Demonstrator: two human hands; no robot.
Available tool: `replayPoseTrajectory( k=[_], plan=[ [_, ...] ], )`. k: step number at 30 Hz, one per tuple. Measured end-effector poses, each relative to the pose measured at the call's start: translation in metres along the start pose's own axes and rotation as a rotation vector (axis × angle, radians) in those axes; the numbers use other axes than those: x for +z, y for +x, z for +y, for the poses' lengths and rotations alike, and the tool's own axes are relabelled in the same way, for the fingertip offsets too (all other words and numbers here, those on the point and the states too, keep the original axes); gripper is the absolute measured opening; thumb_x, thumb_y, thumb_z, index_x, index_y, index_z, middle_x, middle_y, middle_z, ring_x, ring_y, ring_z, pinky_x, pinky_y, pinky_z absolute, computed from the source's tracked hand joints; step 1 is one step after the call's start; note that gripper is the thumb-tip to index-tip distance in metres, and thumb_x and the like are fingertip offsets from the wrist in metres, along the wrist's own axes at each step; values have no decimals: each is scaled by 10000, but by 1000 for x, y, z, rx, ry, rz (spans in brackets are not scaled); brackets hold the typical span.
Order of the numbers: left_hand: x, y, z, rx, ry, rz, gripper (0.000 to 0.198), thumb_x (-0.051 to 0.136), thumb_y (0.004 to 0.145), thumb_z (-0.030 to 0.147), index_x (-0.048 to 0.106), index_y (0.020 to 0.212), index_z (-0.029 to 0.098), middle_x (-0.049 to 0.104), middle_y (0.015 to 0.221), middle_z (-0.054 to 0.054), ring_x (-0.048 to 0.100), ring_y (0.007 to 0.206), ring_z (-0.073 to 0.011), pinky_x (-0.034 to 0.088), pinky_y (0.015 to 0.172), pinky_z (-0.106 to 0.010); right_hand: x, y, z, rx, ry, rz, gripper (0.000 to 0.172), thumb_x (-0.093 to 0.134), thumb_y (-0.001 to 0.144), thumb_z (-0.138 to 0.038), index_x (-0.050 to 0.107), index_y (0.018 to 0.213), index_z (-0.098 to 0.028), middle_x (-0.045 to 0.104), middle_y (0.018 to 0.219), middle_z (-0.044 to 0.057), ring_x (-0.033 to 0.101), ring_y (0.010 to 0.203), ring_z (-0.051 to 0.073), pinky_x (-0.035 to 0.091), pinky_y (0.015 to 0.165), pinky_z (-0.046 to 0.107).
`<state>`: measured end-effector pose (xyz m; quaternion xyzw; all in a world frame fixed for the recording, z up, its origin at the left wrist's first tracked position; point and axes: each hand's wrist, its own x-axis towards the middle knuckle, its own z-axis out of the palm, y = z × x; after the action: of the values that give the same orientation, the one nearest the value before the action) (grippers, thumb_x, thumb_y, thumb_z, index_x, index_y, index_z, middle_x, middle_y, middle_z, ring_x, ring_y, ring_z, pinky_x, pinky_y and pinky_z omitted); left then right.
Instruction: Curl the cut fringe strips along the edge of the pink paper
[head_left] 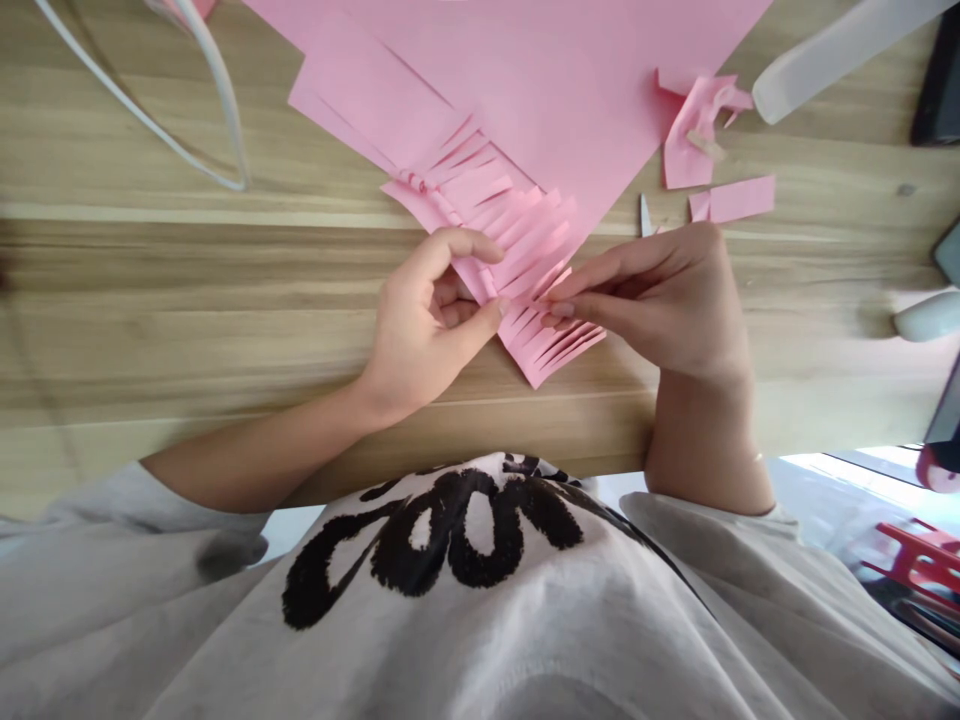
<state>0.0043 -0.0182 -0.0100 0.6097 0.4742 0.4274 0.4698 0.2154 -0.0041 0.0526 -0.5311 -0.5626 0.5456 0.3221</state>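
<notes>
A large sheet of pink paper (480, 90) lies on the wooden table, and its lower corner is cut into a fringe of narrow strips (551, 345). Some strips near the upper left are curled into small rolls. My left hand (424, 310) pinches the fringe between thumb and fingers. My right hand (645, 300) holds a strip close to it, with the fingertips almost meeting my left thumb. Both hands hide part of the fringe. The blade tip of a pair of scissors (645, 215) pokes out behind my right hand, and the rest is hidden.
Pink paper scraps (694, 135) and a cut pink strip (733, 198) lie on the light wooden table (172, 320) at upper right. A white wire loop (180, 110) sits top left, a white plastic object (832, 60) top right, and a red stool (919, 560) beyond the table edge.
</notes>
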Motion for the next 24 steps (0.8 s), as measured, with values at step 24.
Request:
replayPoseTrajectory(
  k=[24],
  plan=[
    [0,2,-4,70,-80,4,351,751,867,394,618,1137,215,675,1118,-59,660,800,-124,582,613,-232,4,2,2,-28,-20,30,245,867,636,-3,782,684,-227,776,693,26,697,619,186,574,563,341]
  ],
)
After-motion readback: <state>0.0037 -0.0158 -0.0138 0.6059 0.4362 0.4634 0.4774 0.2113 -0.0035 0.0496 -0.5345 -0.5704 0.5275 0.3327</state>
